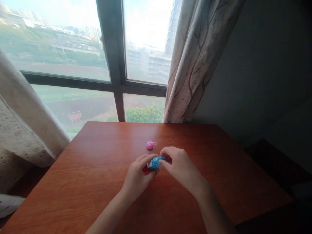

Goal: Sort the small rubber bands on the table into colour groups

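A small blue, white and red object (154,163), shaped like a little bottle, lies tilted between my hands just above the table. My left hand (139,173) is wrapped round its white and red end. At the blue, narrower tip, the thumb and fingers of my right hand (177,164) are pinched together. Its exact kind is hard to make out, since my fingers cover parts of it. Beyond my hands, a small pink dome-shaped piece (149,145) with a thin loop on its side rests on the table.
The brown wooden table (109,143) reaches to the window (117,58) at the back. Patterned curtains hang at the left (29,113) and right (195,58) of the glass. A dark wall (263,71) stands on the right.
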`<state>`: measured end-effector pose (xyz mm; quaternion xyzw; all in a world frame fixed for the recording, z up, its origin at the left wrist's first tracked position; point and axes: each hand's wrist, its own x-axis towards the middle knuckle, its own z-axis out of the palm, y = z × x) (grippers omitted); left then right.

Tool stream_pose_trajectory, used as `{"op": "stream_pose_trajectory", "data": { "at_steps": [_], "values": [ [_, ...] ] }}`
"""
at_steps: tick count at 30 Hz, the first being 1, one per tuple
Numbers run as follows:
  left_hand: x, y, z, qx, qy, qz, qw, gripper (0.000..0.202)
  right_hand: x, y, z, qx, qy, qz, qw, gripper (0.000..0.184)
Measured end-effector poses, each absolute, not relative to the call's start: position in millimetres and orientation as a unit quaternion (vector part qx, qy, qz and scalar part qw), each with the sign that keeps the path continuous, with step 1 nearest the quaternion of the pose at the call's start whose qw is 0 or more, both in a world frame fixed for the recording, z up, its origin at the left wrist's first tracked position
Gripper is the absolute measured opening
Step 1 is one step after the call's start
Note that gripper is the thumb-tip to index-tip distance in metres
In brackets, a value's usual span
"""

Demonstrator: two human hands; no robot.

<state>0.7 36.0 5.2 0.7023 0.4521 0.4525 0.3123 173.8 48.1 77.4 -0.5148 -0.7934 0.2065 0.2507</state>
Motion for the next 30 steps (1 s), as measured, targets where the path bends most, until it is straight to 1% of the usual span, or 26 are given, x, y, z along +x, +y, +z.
{"op": "stream_pose_trajectory", "data": {
  "at_steps": [5,10,15,18,22,24,25,28,30],
  "values": [
    [1.7,35.2,2.2,0.684,0.451,0.455,0.348,0.033,171.3,42.1,81.8,-0.506,-0.801,0.200,0.250,0.016],
    [4.0,34.2,-2.5,0.653,0.439,0.458,0.414,0.035,173.6,42.6,91.0,-0.496,-0.805,0.217,0.245,0.017],
    [5.0,34.3,-2.2,0.627,0.422,0.460,0.466,0.035,176.6,41.4,100.4,-0.464,-0.801,0.262,0.272,0.022],
    [5.6,33.9,-1.2,0.609,0.408,0.466,0.495,0.038,177.1,42.4,101.1,-0.439,-0.800,0.286,0.294,0.019],
    [6.5,32.8,0.1,0.585,0.402,0.477,0.518,0.042,178.1,49.4,93.4,-0.467,-0.780,0.257,0.328,0.011],
    [6.7,32.3,0.8,0.584,0.406,0.480,0.514,0.042,180.2,53.9,87.7,-0.491,-0.771,0.254,0.316,0.009],
    [6.7,32.1,1.1,0.592,0.409,0.478,0.505,0.041,181.8,55.9,85.0,-0.499,-0.770,0.262,0.301,0.012],
    [6.6,31.1,2.7,0.646,0.419,0.455,0.448,0.040,186.4,59.9,79.6,-0.509,-0.772,0.298,0.238,0.020],
    [6.8,30.1,4.3,0.686,0.423,0.433,0.404,0.041,187.4,60.3,79.3,-0.512,-0.780,0.304,0.193,0.020]
  ]
}}
